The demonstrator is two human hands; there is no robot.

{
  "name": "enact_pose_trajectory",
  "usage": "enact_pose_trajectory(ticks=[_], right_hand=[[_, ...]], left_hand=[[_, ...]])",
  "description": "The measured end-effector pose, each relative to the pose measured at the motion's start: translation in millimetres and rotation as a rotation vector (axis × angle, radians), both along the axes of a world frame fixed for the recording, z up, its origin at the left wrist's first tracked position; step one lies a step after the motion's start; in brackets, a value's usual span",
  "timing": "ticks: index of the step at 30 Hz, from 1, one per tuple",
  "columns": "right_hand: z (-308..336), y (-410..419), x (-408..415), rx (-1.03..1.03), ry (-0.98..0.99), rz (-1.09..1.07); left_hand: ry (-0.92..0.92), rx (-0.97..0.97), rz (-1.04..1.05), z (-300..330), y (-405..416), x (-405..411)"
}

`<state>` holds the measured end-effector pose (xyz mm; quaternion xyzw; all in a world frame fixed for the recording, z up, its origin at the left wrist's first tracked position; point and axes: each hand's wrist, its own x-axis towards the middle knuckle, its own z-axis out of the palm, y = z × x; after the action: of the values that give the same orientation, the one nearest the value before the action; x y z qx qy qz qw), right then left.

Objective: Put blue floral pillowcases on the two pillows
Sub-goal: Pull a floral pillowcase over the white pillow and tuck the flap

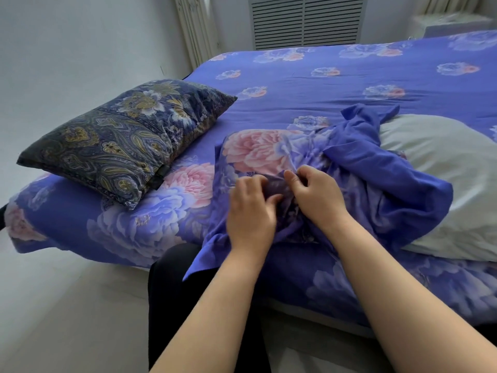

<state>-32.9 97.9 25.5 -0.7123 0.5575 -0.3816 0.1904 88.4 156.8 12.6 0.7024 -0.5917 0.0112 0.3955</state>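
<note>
Both the left hand [251,208] and right hand [317,196] pinch the bunched pillowcase [349,184] on the bed [349,84], seemingly hunting its opening. The dark pillow [123,138] waits nearby.

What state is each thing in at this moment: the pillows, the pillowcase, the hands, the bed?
Blue floral pillowcase: crumpled on the bed, not smoothed out.
Dark paisley pillow: bare of a blue case, lying on the bed's corner.
White pillow: uncovered, partly under the pillowcase.
Left hand: fingers curled, gripping pillowcase fabric.
Right hand: fingers curled, pinching the same fabric.
Bed: made, covered with a blue floral spread.
Wall vent: slatted; whether open, cannot tell.
</note>
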Motion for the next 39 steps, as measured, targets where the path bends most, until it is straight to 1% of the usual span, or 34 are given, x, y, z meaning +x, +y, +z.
enact_pose_trajectory(ticks=[1,2,5,8,10,12,14,17,19,21,23,25,27,29,31,34,36,39], right_hand=[[1,1,0,-0.021,0.009,0.004],[1,1,0,-0.045,0.018,0.016],[-3,-2,3,-0.075,-0.004,0.077],[-6,-3,8,-0.062,-0.027,0.106],[-8,-3,9,-0.054,-0.029,0.106],[-8,-3,9,-0.030,-0.048,0.090],[-6,-3,9,0.015,-0.121,0.080],[-5,-1,11,0.078,-0.292,0.109],[-6,1,10,0.110,-0.352,0.142],[-7,1,8,0.142,-0.412,0.172],[-8,2,6,0.175,-0.480,0.185],[-9,1,5,0.230,-0.559,0.178],[-10,0,5,0.291,-0.648,0.182],[-14,-1,4,0.321,-0.682,0.220],[-16,0,3,0.325,-0.672,0.248],[-17,1,-1,0.287,-0.621,0.239],[-19,0,-2,0.255,-0.526,0.238],[-25,-2,-1,0.249,-0.310,0.198]], left_hand=[[-0.082,-0.029,0.082,0,-3,13],[-0.128,0.003,0.131,1,-5,25],[-0.070,0.154,0.116,8,-11,45],[-0.099,0.232,0.113,17,-15,49],[-0.078,0.268,0.127,21,-18,52],[-0.038,0.265,0.054,25,-19,52],[-0.092,0.298,-0.023,26,-18,46],[-0.227,0.327,0.030,22,-18,34],[-0.240,0.329,0.050,22,-18,29],[-0.214,0.326,0.056,22,-18,25],[-0.209,0.293,0.024,24,-17,20],[-0.229,0.322,-0.021,25,-13,13],[-0.274,0.330,0.009,22,-11,8],[-0.315,0.255,0.060,16,-10,6],[-0.312,0.187,0.067,12,-9,5],[-0.278,0.159,0.040,7,-9,3],[-0.253,0.119,0.062,9,-8,4],[-0.248,0.088,0.150,17,-5,6]])
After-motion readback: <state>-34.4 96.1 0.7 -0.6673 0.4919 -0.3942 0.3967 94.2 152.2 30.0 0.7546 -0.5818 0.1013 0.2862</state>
